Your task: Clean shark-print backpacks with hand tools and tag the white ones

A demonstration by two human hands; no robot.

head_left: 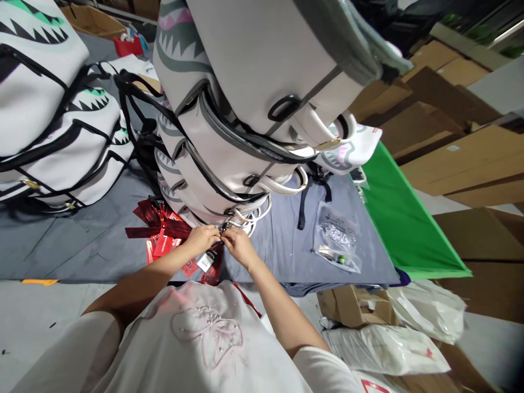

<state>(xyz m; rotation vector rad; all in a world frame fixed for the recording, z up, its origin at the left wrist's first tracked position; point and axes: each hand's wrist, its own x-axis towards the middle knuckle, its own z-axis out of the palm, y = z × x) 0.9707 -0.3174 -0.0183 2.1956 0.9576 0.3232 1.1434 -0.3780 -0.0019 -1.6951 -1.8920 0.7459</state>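
Note:
A tall stack of white backpacks (223, 153) with grey trim and printed shark teeth stands in front of me. At the foot of the stack, my left hand (203, 239) is closed in a pinch by the lowest bag's strap and gold-coloured hardware. My right hand (239, 246) pinches right beside it, the fingertips of both almost meeting. Whatever small thing lies between the fingers is hidden. Just below them hangs or lies a tag with a white barcode label (206, 261); I cannot tell which. A pile of red tags (164, 243) lies left of my left hand.
More white backpacks (82, 142) with green-mouthed prints are stacked at left. On the grey table cover (282, 245) rests a clear plastic bag (338, 240). A green panel (409, 218) borders the right side, with cardboard boxes (462, 158) beyond and white bags (385, 349) below.

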